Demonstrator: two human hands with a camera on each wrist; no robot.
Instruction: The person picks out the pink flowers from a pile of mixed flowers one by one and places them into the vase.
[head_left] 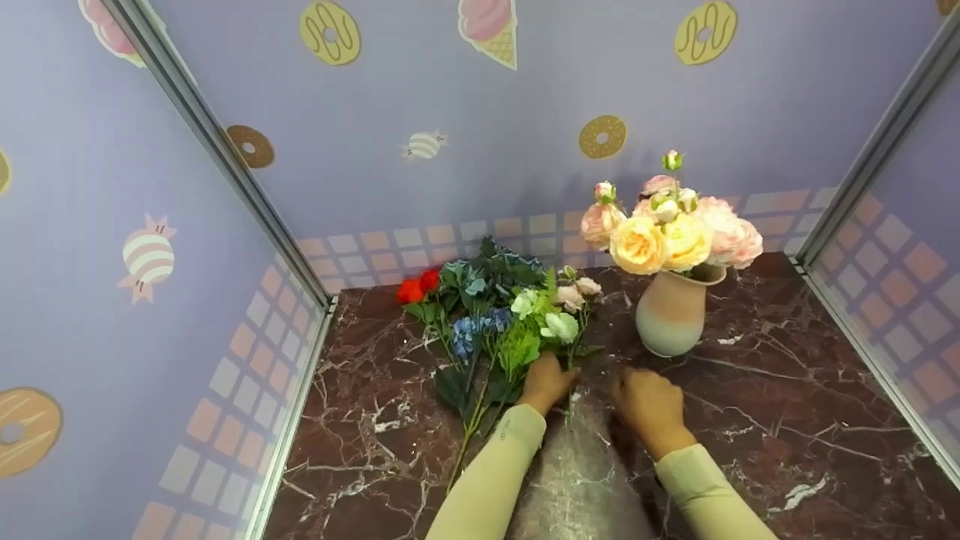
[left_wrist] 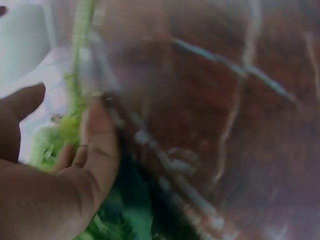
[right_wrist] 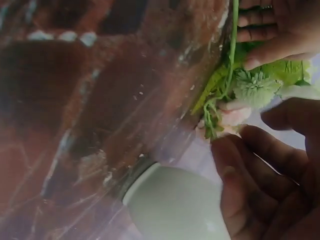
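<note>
My left hand is at the front of a pile of artificial flowers, its thumb apart from its fingers beside a thin green stem. In the right wrist view that stem runs past the left fingertips. Pale green blooms and a fern-like leafy sprig lie just beyond this hand. My right hand hovers over the table in front of the vase, fingers loosely bent and holding nothing. Yellow and pink roses stand in the vase.
Red flowers, blue flowers and pale pink ones lie in the pile, long stems towards me. Patterned panels enclose the dark marbled table at the back and both sides.
</note>
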